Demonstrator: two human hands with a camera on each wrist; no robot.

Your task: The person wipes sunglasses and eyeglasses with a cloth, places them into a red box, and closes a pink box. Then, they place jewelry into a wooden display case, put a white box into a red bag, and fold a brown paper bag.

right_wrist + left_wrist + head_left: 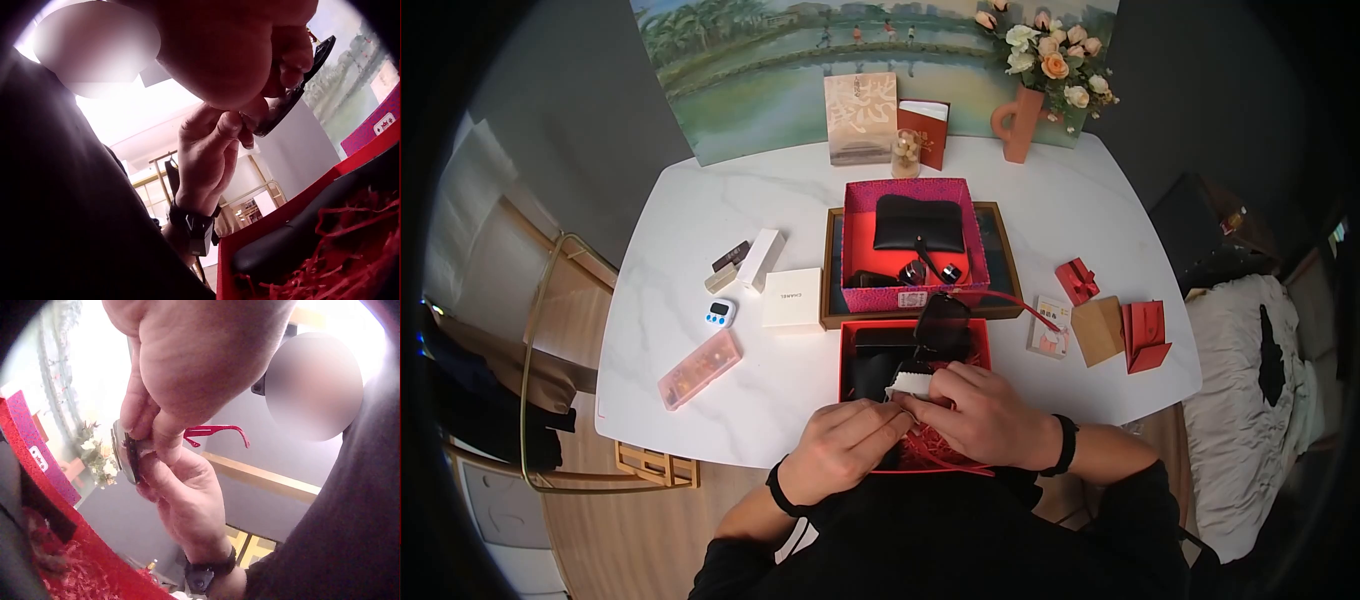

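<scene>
Both hands meet over a red box [986,355] at the near edge of the table. Between them is a pair of sunglasses [943,323] with dark lenses and red temples, one temple stretching to the right. My right hand [980,412] pinches a white cloth [912,385] against the lower lens. Fingertips of my left hand [850,440] pinch the frame's near end. In the left wrist view a lens [125,453] stands edge-on at the fingertips and a red temple [219,430] sticks out behind. The right wrist view shows the dark frame [322,57] beyond the fingers.
Behind stands a pink patterned box [855,215] with a black pouch [918,222], on a wooden-edged tray [833,270]. Left lie a white CHANEL box [793,298], a timer [720,313] and a pink case [700,370]. Red shredded paper [331,244] and a black case [281,231] fill the red box.
</scene>
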